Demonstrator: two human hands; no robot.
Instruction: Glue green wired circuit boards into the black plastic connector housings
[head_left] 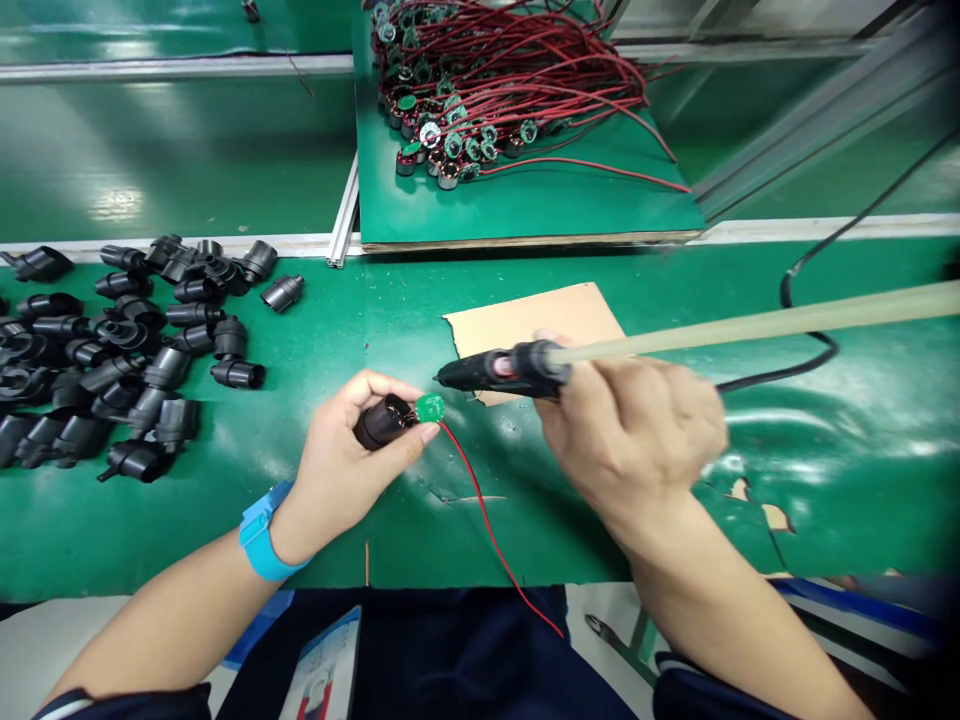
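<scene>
Centrally, left hand [337,462] gripping black housing [380,424] — green board [430,408] outside its mouth, right hand [636,428] clasping glue gun [478,371] — stick [750,325] inserted

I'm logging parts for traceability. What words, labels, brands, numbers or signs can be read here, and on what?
No text can be read.
Printed card at the bottom edge: too blurred.
Green circuit board in the left hand: pale marks, too small.
Black glue gun in the right hand: none visible.
</scene>
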